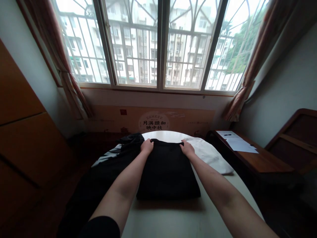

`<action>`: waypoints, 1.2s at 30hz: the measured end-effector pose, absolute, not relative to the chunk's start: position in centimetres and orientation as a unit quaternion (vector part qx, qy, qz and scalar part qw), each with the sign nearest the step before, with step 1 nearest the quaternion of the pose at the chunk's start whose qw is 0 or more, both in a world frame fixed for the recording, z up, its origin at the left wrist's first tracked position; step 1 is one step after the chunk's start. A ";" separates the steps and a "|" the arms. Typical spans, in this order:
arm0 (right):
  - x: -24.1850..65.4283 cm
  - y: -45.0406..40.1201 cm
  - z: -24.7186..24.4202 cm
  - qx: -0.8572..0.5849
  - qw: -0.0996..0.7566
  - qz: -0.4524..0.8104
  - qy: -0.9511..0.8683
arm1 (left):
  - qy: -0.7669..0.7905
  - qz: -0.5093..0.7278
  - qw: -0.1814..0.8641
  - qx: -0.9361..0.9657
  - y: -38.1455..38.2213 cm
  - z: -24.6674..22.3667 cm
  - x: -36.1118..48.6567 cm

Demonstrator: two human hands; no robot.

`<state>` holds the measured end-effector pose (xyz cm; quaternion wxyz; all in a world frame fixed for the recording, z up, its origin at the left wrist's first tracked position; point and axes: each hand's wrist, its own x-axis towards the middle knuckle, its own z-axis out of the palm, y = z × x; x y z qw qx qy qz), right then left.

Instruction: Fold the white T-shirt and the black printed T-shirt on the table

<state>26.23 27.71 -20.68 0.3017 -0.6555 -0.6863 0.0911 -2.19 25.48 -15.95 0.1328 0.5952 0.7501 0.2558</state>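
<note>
A black garment (169,172), folded into a thick rectangle, lies on the white round table (170,221) in front of me. My left hand (147,146) pinches its far left corner, fingers closed on the cloth. At the far right corner, my right hand (187,148) grips the same fabric between thumb and fingers. Left of the folded piece, a loose black garment with white stripes (109,175) spreads over the table edge and hangs down. White cloth (210,154) lies flat to the right, partly behind my right forearm.
A wooden side table (269,160) with paper sheets (239,142) stands at the right, beside a dark wooden chair back (297,138). Beyond the table are a printed cardboard panel (185,119) and a barred window (158,49) with tied curtains (71,89). A wooden cabinet (19,142) is at the left.
</note>
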 end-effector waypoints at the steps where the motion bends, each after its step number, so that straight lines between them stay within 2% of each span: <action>1: 26.2 27.4 -20.3 -0.649 0.307 0.078 -0.692 | 0.745 0.260 0.109 0.605 24.8 -15.5 -1.8; 4: 26.0 26.2 -18.7 -0.617 0.334 0.040 -0.712 | 0.691 0.273 0.052 0.667 21.3 -14.2 -0.6; 7: 25.7 23.8 -17.8 -0.515 0.341 0.050 -0.785 | 0.573 0.242 0.057 0.781 15.8 -13.6 0.8; 10: 24.7 20.5 -18.0 -0.368 0.288 0.104 -0.878 | 0.411 0.171 0.099 0.890 9.9 -14.3 2.5; 13: 23.1 17.9 -18.8 -0.314 0.205 0.143 -0.916 | 0.269 0.132 0.123 0.946 5.9 -15.8 4.4; 17: 21.5 18.0 -19.1 -0.355 0.074 0.160 -0.918 | 0.186 0.084 0.147 0.968 4.4 -17.5 6.5; 21: 21.3 20.7 -18.8 -0.393 0.023 0.142 -0.908 | 0.196 0.063 0.168 0.964 4.3 -18.0 7.8; 31: 20.5 25.2 -19.2 -0.438 0.017 0.128 -0.890 | 0.143 0.104 0.149 0.973 2.9 -20.4 10.4; 36: 20.3 25.5 -19.0 -0.451 0.022 0.125 -0.884 | 0.097 0.102 0.186 0.973 1.7 -18.3 9.2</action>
